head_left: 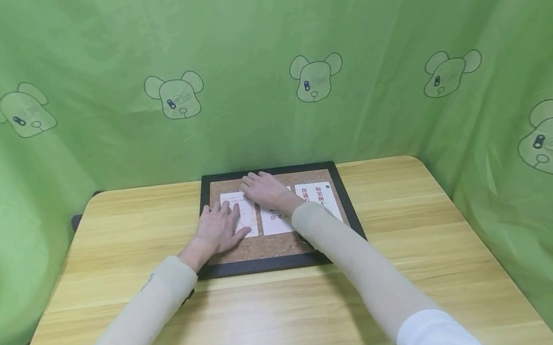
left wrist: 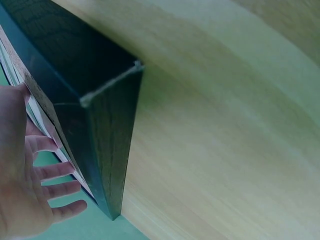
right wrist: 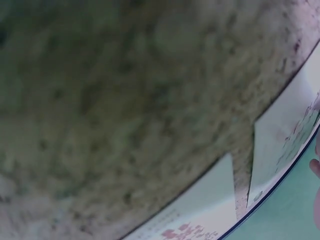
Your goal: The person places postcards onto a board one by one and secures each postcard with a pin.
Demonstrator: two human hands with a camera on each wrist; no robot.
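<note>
A cork board [head_left: 260, 249] in a black frame lies on the table, with three printed paper cards on it in a row. My left hand [head_left: 217, 228] rests with spread fingers over the left card [head_left: 246, 215]. In the left wrist view, the left hand [left wrist: 22, 170] reaches past the frame corner [left wrist: 85, 100]. My right hand [head_left: 265, 190] bends over the top of the board, between the left card and the middle card [head_left: 275, 227]; what its fingertips touch is hidden. The right card [head_left: 328, 195] has a dark round spot, perhaps a pin, in its upper right corner.
The wooden table [head_left: 274, 322] extends around the board. A green curtain [head_left: 261, 134] with printed bear heads hangs behind it and at both sides. Blurred cork [right wrist: 150, 125] fills most of the right wrist view.
</note>
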